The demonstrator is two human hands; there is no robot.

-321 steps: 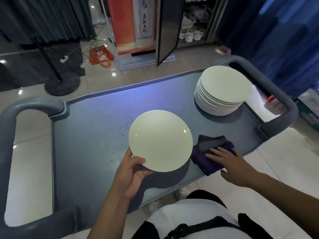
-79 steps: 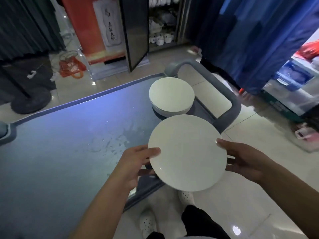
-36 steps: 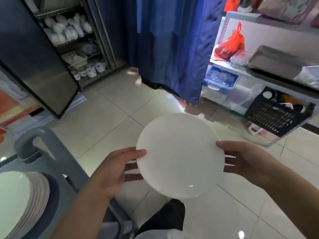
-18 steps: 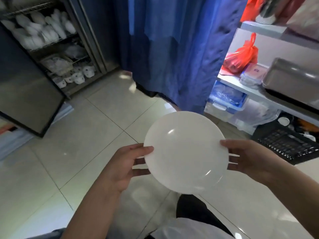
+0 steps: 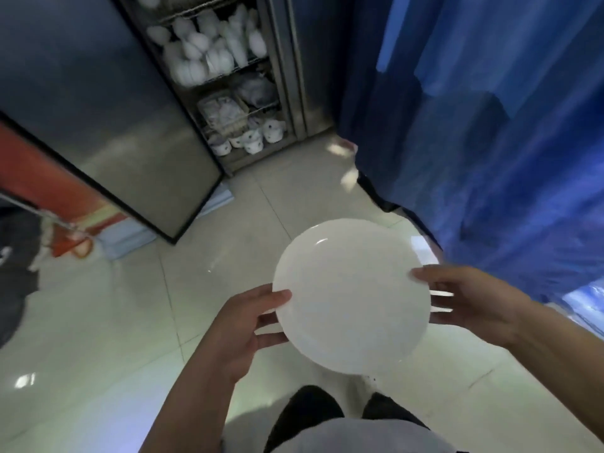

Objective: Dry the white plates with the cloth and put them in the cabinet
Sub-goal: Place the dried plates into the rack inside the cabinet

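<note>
White plate (image 5: 351, 295) is held level by its rim, left hand (image 5: 243, 325) and right hand (image 5: 474, 300) pinching opposite edges, short of the open cabinet (image 5: 228, 93). Carrying is in hand; shelving is required next.

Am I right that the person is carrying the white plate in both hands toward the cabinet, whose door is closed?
Not quite: the head view shows the cabinet door swung open, crockery visible on its shelves. The rest holds: the left hand and right hand hold the white plate by opposite edges.
</note>
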